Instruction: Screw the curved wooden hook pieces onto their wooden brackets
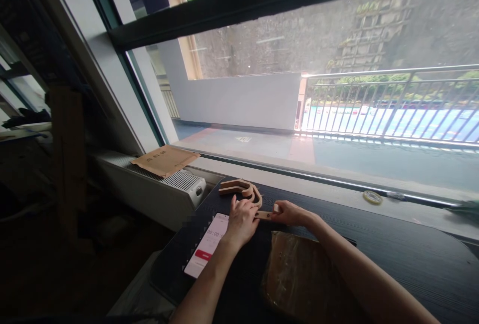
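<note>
Near the desk's far edge (352, 219), left hand (242, 218) and right hand (290, 212) pinch the wooden strip (264, 215); I'd keep it flat.

From mid-view, a phone (205, 244) lies at 7 o'clock on the black table (392, 256), its lit screen showing a row of zeros above a red button. A pale grilled unit (149, 190) stands at 8 o'clock; a brown envelope (165, 160) lies across its top, at 9. At 4 o'clock, 1 roll of yellowish tape (373, 197) rests on the windowsill (331, 192). Outside, a metal railing (402, 99) runs at 3 o'clock.
</note>
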### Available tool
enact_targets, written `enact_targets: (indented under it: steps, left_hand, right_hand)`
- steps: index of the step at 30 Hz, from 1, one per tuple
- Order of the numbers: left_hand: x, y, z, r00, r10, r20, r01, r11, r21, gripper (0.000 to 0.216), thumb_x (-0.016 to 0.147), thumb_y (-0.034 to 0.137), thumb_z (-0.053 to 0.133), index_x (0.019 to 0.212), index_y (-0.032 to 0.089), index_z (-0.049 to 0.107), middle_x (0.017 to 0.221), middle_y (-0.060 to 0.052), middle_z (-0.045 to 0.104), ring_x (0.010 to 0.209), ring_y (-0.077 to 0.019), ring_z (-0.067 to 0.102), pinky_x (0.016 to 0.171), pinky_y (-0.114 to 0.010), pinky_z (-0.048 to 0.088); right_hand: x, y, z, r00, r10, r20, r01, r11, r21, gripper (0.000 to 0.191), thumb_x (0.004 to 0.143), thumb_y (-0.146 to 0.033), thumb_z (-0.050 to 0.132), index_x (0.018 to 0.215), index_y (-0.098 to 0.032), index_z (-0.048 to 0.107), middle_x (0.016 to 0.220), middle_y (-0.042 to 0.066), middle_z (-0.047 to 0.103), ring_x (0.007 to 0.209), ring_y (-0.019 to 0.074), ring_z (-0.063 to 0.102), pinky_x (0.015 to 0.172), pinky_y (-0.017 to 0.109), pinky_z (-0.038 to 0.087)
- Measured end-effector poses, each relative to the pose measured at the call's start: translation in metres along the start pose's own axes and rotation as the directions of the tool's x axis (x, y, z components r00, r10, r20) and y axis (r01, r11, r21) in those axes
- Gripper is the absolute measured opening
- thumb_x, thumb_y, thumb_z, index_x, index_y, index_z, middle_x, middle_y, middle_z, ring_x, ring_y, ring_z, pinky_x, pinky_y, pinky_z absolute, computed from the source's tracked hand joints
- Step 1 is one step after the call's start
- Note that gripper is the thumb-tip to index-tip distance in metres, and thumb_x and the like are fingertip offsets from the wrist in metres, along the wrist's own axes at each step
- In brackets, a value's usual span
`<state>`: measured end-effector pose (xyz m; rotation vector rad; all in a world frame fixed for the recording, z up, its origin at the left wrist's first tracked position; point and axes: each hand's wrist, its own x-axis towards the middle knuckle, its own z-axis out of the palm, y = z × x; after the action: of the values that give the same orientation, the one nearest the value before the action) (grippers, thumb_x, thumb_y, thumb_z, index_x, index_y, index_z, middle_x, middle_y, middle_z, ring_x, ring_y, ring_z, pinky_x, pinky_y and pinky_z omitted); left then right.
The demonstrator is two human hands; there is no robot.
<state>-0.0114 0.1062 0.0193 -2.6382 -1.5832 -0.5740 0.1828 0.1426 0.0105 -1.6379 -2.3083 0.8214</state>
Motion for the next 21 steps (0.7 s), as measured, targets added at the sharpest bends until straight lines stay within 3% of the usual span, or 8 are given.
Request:
enact_targets:
  steps: [5,10,16,21]
  left_hand:
    - [0.009,0.002,-0.003,0.997,-0.031,0.068,0.027,0.998,0.063,0.018,0.078,0.025,0.058,0.094,0.024,0.066,0.1,-0.003,0.066,0.104,-0.0221,0.052,0.109,-0.049,0.014]
    - [0.011,0.004,0.006,0.995,-0.041,0.091,0.035,0.997,0.068,0.011,0.077,0.022,0.057,0.078,0.023,0.067,0.096,-0.003,0.067,0.1,-0.0209,0.054,0.107,-0.046,0.019]
    - [0.01,0.004,0.003,0.997,-0.05,0.065,0.045,0.996,0.082,0.012,0.077,0.019,0.056,0.079,0.022,0.067,0.095,-0.004,0.066,0.097,-0.0211,0.055,0.106,-0.045,0.021]
    - [0.011,0.003,-0.003,0.997,-0.057,0.045,0.051,0.992,0.112,0.016,0.079,0.017,0.052,0.076,0.022,0.068,0.093,-0.005,0.066,0.095,-0.0217,0.054,0.106,-0.046,0.02]
  right_hand:
    - [-0.004,-0.005,-0.005,0.999,-0.008,-0.04,0.005,0.998,-0.07,0.027,0.074,-0.043,0.059,0.083,-0.018,0.059,0.072,0.0,0.06,0.06,0.0115,0.05,0.053,0.022,0.034]
    - [-0.012,-0.023,-0.016,0.98,-0.116,-0.165,0.076,0.969,-0.234,0.026,0.078,-0.036,0.056,0.098,-0.02,0.063,0.104,0.007,0.061,0.097,0.0209,0.051,0.079,0.029,0.035]
    - [-0.006,-0.035,-0.015,0.976,-0.21,-0.048,0.171,0.891,-0.42,0.019,0.078,-0.024,0.054,0.09,-0.023,0.069,0.087,0.005,0.066,0.085,0.0199,0.058,0.074,0.028,0.037]
    - [-0.007,-0.048,-0.016,0.953,-0.304,-0.007,0.258,0.82,-0.511,0.023,0.076,-0.016,0.056,0.095,-0.023,0.066,0.095,0.006,0.065,0.093,0.0217,0.057,0.08,0.031,0.036]
